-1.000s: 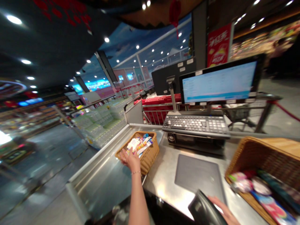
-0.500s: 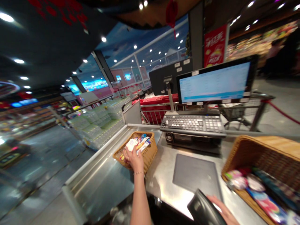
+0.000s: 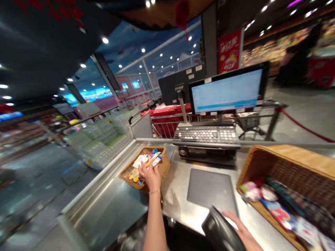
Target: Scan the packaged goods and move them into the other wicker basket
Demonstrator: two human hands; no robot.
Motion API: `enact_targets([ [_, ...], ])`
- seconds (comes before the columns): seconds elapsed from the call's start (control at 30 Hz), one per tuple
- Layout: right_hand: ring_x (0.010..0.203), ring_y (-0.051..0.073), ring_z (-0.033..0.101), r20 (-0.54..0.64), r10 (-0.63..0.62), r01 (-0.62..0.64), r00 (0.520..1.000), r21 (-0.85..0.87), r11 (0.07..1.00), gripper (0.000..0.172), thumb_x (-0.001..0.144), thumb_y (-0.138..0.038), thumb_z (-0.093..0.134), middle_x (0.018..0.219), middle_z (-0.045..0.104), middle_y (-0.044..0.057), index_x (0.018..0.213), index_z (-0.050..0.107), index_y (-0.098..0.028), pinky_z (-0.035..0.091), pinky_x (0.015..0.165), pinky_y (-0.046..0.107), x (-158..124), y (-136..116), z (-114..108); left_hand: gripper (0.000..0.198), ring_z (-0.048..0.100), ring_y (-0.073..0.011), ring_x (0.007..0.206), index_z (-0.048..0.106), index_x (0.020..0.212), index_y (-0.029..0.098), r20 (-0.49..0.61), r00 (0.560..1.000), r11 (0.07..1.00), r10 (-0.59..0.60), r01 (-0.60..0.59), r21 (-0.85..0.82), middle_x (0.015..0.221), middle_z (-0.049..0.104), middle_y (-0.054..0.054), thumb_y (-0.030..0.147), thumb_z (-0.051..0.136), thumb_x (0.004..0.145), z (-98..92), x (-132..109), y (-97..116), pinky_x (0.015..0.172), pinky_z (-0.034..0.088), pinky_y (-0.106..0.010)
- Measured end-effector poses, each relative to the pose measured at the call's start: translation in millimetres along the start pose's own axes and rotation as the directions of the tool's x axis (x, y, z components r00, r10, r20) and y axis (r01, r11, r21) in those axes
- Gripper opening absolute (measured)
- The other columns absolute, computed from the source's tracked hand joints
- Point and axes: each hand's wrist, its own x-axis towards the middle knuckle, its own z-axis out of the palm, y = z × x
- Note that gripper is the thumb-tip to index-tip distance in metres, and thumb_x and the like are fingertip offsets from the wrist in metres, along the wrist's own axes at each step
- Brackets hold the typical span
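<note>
My left hand [image 3: 150, 177] reaches over a small wicker basket [image 3: 165, 171]. Its fingers are apart and slightly bent, resting at or just above a heap of small packets. A white packet [image 3: 140, 160] lies by the fingertips, and a yellow one [image 3: 135, 174] shows left of the hand. At the bottom, my right hand [image 3: 239, 226] is beside a black handheld barcode scanner [image 3: 221, 228]. The scanner covers part of that hand, so its grip is unclear. A pale sliver shows between fingers and scanner; I cannot make out what it is.
A larger wicker basket [image 3: 246, 167] with several packaged goods stands right. A grey mat [image 3: 211, 190] lies on the metal counter [image 3: 172, 195]. Behind are a keyboard [image 3: 206, 135], a lit monitor [image 3: 227, 92] and a cart [image 3: 142, 125]. A raised rim [image 3: 99, 177] edges the counter's left.
The whole view has swung right, so things sit farther left. My left hand has shifted slightly right relative to the small basket, uncovering the yellow packet. My right hand stays beside the scanner.
</note>
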Motion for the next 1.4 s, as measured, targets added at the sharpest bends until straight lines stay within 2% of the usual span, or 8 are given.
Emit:
enact_targets([
  [0.07,0.108,0.025,0.068,-0.004,-0.051,0.051,0.999,0.024,0.998,0.037,0.090,-0.032,0.039,0.124,0.068,0.010,0.107,0.070,-0.022,0.059,0.083,0.030,-1.0,-4.9,-2.9,0.035,0.021,-0.0367,0.138,0.068,0.114,0.019,0.002,1.000,1.000,0.001,-0.001,-0.018,0.146,0.035,-0.017,0.030,0.054,0.083,0.9,-0.1,3.1,0.110,0.025,-0.057],
  [0.2,0.116,0.026,0.063,0.018,-0.165,0.165,0.986,-0.024,0.986,0.035,0.081,-0.032,0.054,0.126,0.068,0.008,0.112,0.069,-0.025,0.054,0.093,0.032,-7.8,-22.0,-13.4,0.035,0.021,-0.0359,0.138,0.067,0.114,0.020,0.025,1.000,1.000,0.006,-0.005,-0.020,0.146,0.035,-0.016,0.029,0.055,0.083,2.6,-0.4,9.3,0.110,0.023,-0.059],
  [0.5,0.116,0.024,0.063,0.037,-0.150,0.153,0.988,-0.123,0.980,0.030,0.085,-0.033,0.049,0.122,0.069,0.011,0.105,0.071,-0.027,0.055,0.089,0.040,-14.7,-43.4,-27.2,0.036,0.020,-0.0372,0.138,0.067,0.113,0.017,0.074,0.996,0.998,0.051,-0.048,-0.046,0.147,0.032,-0.017,0.031,0.052,0.084,8.5,-5.7,19.7,0.110,0.025,-0.057],
  [0.63,0.128,0.026,0.053,0.088,-0.182,0.194,0.979,-0.165,0.967,0.026,0.079,-0.031,0.058,0.130,0.064,0.011,0.099,0.073,-0.024,0.051,0.095,0.044,-17.3,-52.1,-29.7,0.036,0.017,-0.0372,0.139,0.067,0.112,0.015,0.089,0.992,0.995,0.085,-0.080,-0.064,0.149,0.030,-0.017,0.033,0.051,0.085,10.3,-9.0,23.4,0.112,0.023,-0.056],
  [0.83,0.132,0.026,0.048,0.121,-0.132,0.152,0.984,-0.175,0.973,0.030,0.082,-0.026,0.051,0.134,0.061,0.012,0.104,0.071,-0.024,0.048,0.099,0.048,-19.1,-50.0,-27.9,0.035,0.019,-0.0368,0.139,0.067,0.112,0.015,0.112,0.990,0.993,0.090,-0.081,-0.081,0.149,0.030,-0.018,0.031,0.051,0.085,7.8,-12.6,33.1,0.111,0.024,-0.056],
  [1.0,0.141,0.033,0.033,0.199,-0.111,0.158,0.974,-0.235,0.959,0.042,0.067,-0.022,0.060,0.145,0.049,0.016,0.108,0.068,-0.021,0.027,0.111,0.061,-25.1,-56.0,-29.6,0.034,0.022,-0.0374,0.138,0.067,0.113,0.017,0.140,0.985,0.993,0.102,-0.093,-0.068,0.149,0.031,-0.018,0.030,0.054,0.084,11.8,-19.9,42.2,0.109,0.025,-0.058],
  [1.2,0.144,0.037,0.023,0.287,-0.053,0.133,0.957,-0.268,0.954,0.039,0.068,-0.024,0.057,0.148,0.042,0.019,0.106,0.066,-0.018,0.017,0.111,0.069,-24.4,-63.9,-37.8,0.034,0.022,-0.0373,0.139,0.067,0.113,0.018,0.194,0.974,0.991,0.119,-0.104,-0.083,0.148,0.033,-0.018,0.032,0.053,0.085,21.9,-30.0,57.2,0.109,0.025,-0.059],
  [1.4,0.144,0.033,0.026,0.197,0.024,0.018,0.980,-0.209,0.978,0.030,0.073,-0.021,0.055,0.148,0.044,0.015,0.099,0.069,-0.022,0.015,0.114,0.063,-23.0,-64.3,-34.3,0.035,0.019,-0.0356,0.141,0.066,0.116,0.021,0.286,0.943,0.979,0.169,-0.127,-0.157,0.150,0.032,-0.017,0.031,0.052,0.086,23.9,-47.0,86.3,0.108,0.024,-0.062],
])
